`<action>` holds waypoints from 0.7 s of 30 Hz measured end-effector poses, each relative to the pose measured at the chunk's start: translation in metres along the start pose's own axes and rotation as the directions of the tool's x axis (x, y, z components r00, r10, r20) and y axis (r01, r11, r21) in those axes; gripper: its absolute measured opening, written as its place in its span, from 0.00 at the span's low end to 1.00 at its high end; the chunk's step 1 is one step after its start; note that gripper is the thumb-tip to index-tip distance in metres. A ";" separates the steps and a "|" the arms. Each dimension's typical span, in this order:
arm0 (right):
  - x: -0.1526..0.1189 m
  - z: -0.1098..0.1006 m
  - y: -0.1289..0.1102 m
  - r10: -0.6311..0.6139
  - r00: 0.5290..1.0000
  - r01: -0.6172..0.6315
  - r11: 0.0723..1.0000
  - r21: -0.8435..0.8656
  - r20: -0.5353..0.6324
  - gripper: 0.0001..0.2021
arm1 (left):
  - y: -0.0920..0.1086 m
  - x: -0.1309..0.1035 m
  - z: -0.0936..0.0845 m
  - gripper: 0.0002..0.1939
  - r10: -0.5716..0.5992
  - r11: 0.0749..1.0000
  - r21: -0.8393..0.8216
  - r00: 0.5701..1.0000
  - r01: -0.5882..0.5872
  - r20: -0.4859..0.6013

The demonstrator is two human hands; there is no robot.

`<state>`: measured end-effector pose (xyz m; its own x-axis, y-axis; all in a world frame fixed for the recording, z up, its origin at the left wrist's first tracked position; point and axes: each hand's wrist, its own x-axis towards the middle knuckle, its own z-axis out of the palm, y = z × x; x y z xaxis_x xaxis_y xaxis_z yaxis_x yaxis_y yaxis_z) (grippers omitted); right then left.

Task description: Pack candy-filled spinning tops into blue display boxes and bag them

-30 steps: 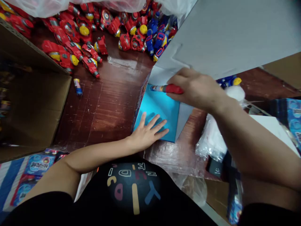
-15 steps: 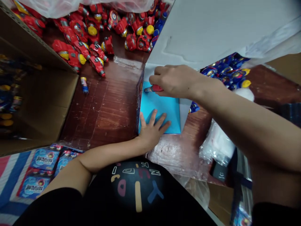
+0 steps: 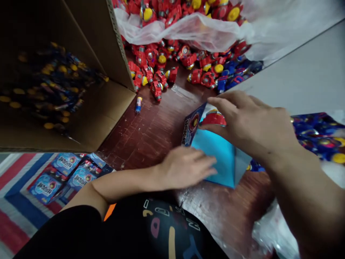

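A box (image 3: 194, 124) with dark printed sides stands open in front of me, and a bright blue sheet (image 3: 222, 156) covers part of it. My right hand (image 3: 253, 124) is over its far side, thumb and fingers spread apart. Between them shows a red toy piece (image 3: 215, 118) with a yellowish edge; the hand hides the rest of it. My left hand (image 3: 187, 167) reaches over the near left part of the blue sheet, fingers stretched out and blurred by motion. Whether it touches the sheet I cannot tell.
Red toys (image 3: 156, 59) are heaped at the back beside plastic film (image 3: 199, 30). A cardboard carton (image 3: 118, 108) of dark blue toys stands left. One small blue cylinder (image 3: 138, 104) lies on the wooden surface. Printed packs (image 3: 44, 187) lie lower left, blue toys (image 3: 320, 135) right.
The view has swung left. My right hand's fingers have spread from their closed grip on a red toy. My left hand has lifted or slid from its flat, spread position on the sheet.
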<state>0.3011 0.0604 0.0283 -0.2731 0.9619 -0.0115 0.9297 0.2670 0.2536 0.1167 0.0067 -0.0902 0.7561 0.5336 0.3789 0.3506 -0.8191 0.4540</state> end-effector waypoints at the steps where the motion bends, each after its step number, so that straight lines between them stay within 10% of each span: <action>1: 0.014 -0.005 -0.009 -0.002 0.999 0.003 0.999 0.036 -0.043 0.26 | -0.026 -0.001 -0.019 0.18 -0.153 0.986 0.050 0.983 0.159 -0.099; 5: 0.112 0.010 -0.060 -0.135 0.991 0.135 0.971 0.195 -0.014 0.26 | -0.137 -0.005 -0.064 0.35 -0.721 0.595 0.136 0.601 0.792 -0.345; 7: 0.164 0.030 -0.081 -0.256 0.962 0.235 0.954 0.189 0.097 0.29 | -0.170 -0.009 -0.068 0.29 -0.776 0.535 0.132 0.548 0.834 -0.313; 12: 0.200 0.060 -0.094 -0.346 0.925 0.304 0.922 0.241 0.155 0.19 | -0.168 -0.047 -0.066 0.14 -0.716 0.672 0.068 0.670 0.738 -0.195; 18: 0.097 0.050 -0.068 -0.402 0.911 0.390 0.768 0.508 -0.091 0.20 | -0.121 -0.093 -0.082 0.20 -0.675 0.592 -0.598 0.738 0.541 -0.001; 21: 0.045 0.043 -0.068 -0.388 0.912 0.397 0.758 0.518 -0.131 0.12 | -0.098 -0.089 -0.092 0.20 -0.587 0.568 -0.669 0.806 0.479 0.078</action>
<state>0.2357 0.0883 -0.0311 -0.6424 0.7662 0.0174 0.7242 0.6143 -0.3134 -0.0358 0.0583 -0.0944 0.4472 0.8941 -0.0240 0.1912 -0.0694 0.9791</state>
